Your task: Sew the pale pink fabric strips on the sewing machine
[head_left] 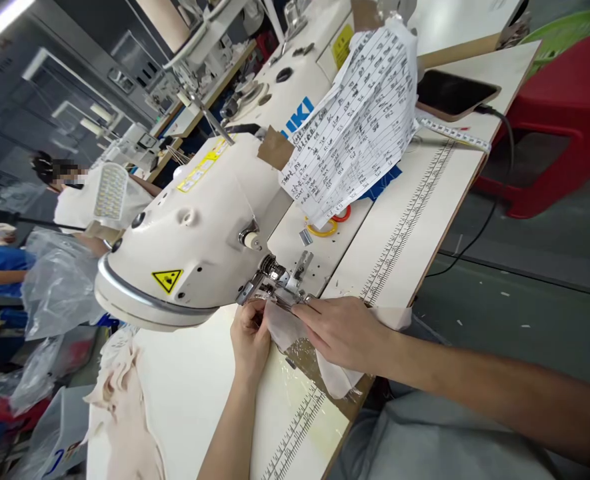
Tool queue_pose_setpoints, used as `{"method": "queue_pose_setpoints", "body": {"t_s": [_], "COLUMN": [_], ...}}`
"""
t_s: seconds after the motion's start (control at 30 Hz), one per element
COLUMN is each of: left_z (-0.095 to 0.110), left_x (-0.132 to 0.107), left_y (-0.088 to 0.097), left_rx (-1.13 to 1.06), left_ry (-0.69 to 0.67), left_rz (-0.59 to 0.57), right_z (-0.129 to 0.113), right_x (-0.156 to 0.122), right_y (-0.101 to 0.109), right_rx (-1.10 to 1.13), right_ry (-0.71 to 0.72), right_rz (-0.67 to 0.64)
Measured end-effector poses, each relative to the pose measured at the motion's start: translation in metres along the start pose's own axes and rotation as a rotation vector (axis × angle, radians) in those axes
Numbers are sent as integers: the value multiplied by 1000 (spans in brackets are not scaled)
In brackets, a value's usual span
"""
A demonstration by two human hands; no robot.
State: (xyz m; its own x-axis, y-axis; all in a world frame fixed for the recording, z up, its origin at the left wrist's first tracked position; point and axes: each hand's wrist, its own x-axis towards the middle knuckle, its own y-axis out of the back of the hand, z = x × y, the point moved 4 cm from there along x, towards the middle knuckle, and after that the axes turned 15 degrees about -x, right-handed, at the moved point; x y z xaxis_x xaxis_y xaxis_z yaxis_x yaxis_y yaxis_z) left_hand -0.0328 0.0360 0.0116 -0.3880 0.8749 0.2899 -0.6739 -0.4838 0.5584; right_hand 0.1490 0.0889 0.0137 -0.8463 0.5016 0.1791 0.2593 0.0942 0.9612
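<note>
A white sewing machine (pixel 195 227) fills the middle of the view, tilted by the camera angle. Under its presser foot (pixel 287 297) lies a thin, pale fabric (pixel 282 327). My left hand (pixel 251 337) pinches the fabric's edge just left of the foot, its fingertips partly hidden. Right of the foot, my right hand (pixel 347 331) grips the same fabric between thumb and fingers, close to the metal parts. A loose end of the fabric hangs below my right hand over the table edge. The needle itself cannot be made out.
Handwritten paper sheets (pixel 355 127) hang on the machine, above yellow-handled scissors (pixel 323 230). A phone (pixel 455 92) with a cable and a measuring tape (pixel 455 133) lie at the right. Beige fabric (pixel 125 400) is heaped at left. Beyond sits another person (pixel 75 200); a red stool (pixel 559 127) stands right.
</note>
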Motion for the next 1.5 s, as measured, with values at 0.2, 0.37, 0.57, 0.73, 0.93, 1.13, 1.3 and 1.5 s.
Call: {"method": "queue_pose_setpoints", "body": {"t_s": [0.2,0.37,0.57,0.73,0.93,1.13,1.3,1.5], "left_z": [-1,-2,-5,-2,11,20,27,35], "left_x": [-1,1,2,-2,-7,-12,-20,-23], "left_y": [-3,-3,0,-2,-7,-5,-10,-28], "left_rx": [75,32,-62,79,280,336,491,630], "left_ry": [-58,-9,23,-169,-552,-554,-544,-480], "left_rz": [-3,17,44,30,-44,-248,-300,-234], "right_z": [-1,-2,0,-2,-4,5,28,62], "right_x": [2,1,-1,0,0,-25,-93,-164], "right_y": [-1,-4,-5,-5,-10,-2,16,7], "right_rx": [-22,-41,-15,-48,-137,-3,423,417], "right_ry": [20,39,9,13,20,-57,-38,-96], "right_rz": [26,58,54,63,57,-1,-52,53]}}
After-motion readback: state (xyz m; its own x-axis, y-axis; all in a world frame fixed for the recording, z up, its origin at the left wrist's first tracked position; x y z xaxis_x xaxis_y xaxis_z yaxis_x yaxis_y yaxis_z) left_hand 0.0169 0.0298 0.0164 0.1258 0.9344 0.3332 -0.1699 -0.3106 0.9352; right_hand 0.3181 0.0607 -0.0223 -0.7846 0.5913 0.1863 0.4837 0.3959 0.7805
